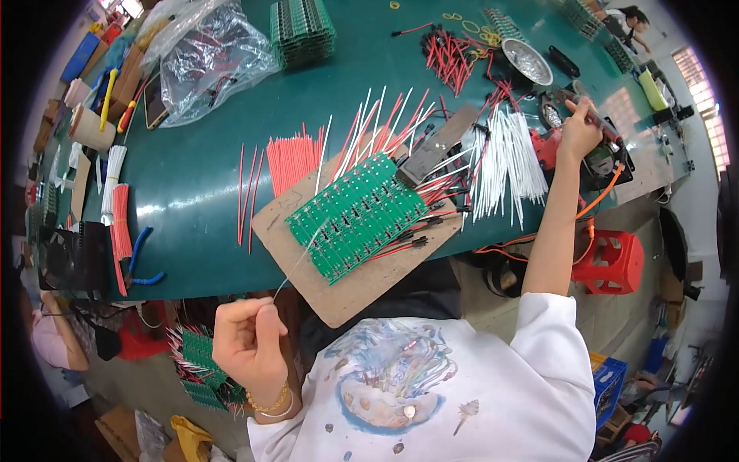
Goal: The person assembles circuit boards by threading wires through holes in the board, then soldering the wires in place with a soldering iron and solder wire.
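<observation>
My left hand point(250, 335), in front of the board's near left corner, is closed in a pinch on a thin silvery solder wire point(291, 271). The wire curves up over a green circuit board panel point(358, 215), which lies tilted on a brown fibreboard point(339, 304). A dark metal block point(439, 146) rests at the panel's far right edge, with red and white wires sticking out around it. Stretched out to the far right, my right hand point(581, 131) is closed round a dark soldering iron point(607, 129) with an orange cable, beside a small round metal tin point(550, 112).
White wires point(508, 165) lie right of the panel, red wires point(292, 163) left of it. Behind are a metal bowl point(527, 61), stacked green boards point(302, 31) and a clear plastic bag point(212, 65). Blue-handled pliers point(138, 258) lie left. A red stool point(610, 262) stands right.
</observation>
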Tool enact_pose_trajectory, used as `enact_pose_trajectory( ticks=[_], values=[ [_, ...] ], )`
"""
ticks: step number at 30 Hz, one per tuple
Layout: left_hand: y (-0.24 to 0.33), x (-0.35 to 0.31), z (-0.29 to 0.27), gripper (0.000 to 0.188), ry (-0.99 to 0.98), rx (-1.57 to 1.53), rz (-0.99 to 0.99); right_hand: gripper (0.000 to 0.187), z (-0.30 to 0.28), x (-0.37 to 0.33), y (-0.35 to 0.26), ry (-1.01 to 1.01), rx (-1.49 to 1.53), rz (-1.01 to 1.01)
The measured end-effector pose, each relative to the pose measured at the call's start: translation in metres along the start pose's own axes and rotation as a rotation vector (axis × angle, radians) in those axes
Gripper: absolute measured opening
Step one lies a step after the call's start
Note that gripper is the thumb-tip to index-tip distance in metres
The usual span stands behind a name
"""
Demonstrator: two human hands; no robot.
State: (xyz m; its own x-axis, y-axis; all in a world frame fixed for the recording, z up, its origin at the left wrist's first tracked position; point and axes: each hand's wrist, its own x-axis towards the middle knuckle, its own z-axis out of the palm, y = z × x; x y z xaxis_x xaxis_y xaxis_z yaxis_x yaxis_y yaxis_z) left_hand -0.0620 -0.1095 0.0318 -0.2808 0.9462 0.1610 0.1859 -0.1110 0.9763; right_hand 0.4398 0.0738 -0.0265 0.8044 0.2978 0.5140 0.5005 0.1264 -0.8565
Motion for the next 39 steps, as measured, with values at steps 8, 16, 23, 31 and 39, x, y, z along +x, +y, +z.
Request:
enact_pose_trajectory(
  ticks=[8,16,23,31,39],
  values=[
    [-0.019,0.030,0.014,0.010,-0.010,0.216,0.153,0.029,-0.050,-0.081,-0.113,0.061,-0.037,-0.067],
    [-0.004,0.038,0.030,0.022,-0.380,0.256,0.307,0.024,-0.097,-0.192,-0.161,-0.364,0.332,-0.220],
    [-0.008,0.047,0.059,0.024,-0.535,0.301,0.344,0.020,-0.097,-0.199,-0.155,-0.797,0.343,-0.173],
    [-0.011,0.044,0.065,0.023,-0.519,0.366,0.348,0.020,-0.084,-0.210,-0.152,-0.755,0.301,-0.184],
    [-0.014,0.044,0.066,0.022,-0.503,0.368,0.335,0.022,-0.075,-0.214,-0.149,-0.714,0.320,-0.169]
  ],
)
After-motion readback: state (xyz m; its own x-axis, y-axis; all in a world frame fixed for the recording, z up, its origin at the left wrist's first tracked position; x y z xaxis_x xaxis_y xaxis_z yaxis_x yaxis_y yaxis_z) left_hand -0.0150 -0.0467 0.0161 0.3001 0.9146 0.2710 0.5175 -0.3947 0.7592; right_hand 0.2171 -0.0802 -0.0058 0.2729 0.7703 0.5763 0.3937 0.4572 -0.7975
